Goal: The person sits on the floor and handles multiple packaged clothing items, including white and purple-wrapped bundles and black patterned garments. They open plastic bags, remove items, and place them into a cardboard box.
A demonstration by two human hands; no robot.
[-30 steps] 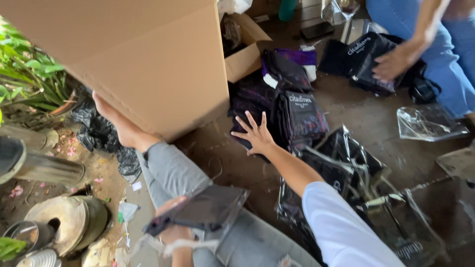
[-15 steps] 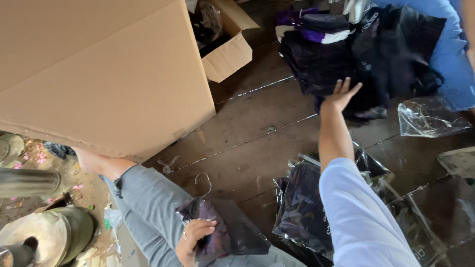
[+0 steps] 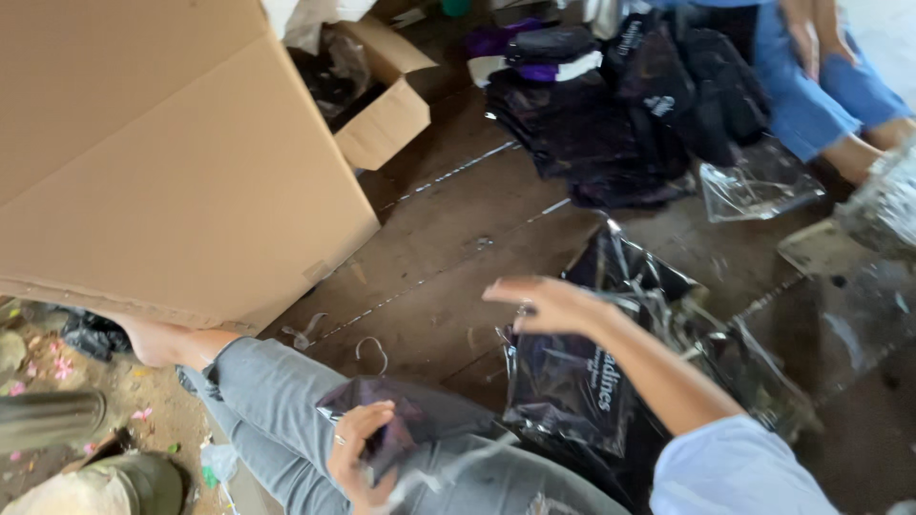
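Floor inventory, seen from my seat on the dark wooden floor (image 3: 458, 238).

My left hand (image 3: 361, 456): fingers closed on a dark folded garment (image 3: 420, 420) lying on my lap, partly inside a clear plastic bag (image 3: 458, 467); one ring on a finger. The bag's outline is blurred and hard to follow.

My right hand (image 3: 544, 303): held in the air, fingers loosely apart, gripping nothing, just above the stack of bagged dark garments (image 3: 582, 381) at my right side. The number of bags in that stack cannot be counted; they overlap and shine.

One large cardboard box (image 3: 162, 162): takes up the left half of the view, its top and left side cut off, and it stands over my bare foot (image 3: 167, 341) and hides what lies behind it. One smaller open cardboard box (image 3: 377, 105) just behind its right edge, dark plastic inside.

Two wire hangers on the floor: one (image 3: 374, 351) beside my grey trouser leg (image 3: 277, 420), the other (image 3: 303, 332) near the big box's lower corner.

One pile of dark folded clothes (image 3: 592, 124) toward the far edge of the floor, well apart from my hands; pieces uncountable.

One empty clear bag (image 3: 759, 186) beside that pile.

One other person, in blue jeans (image 3: 811, 95), at the far right corner, cut off by the frame.

Bottom left corner: blurred green and tan objects, not identifiable.
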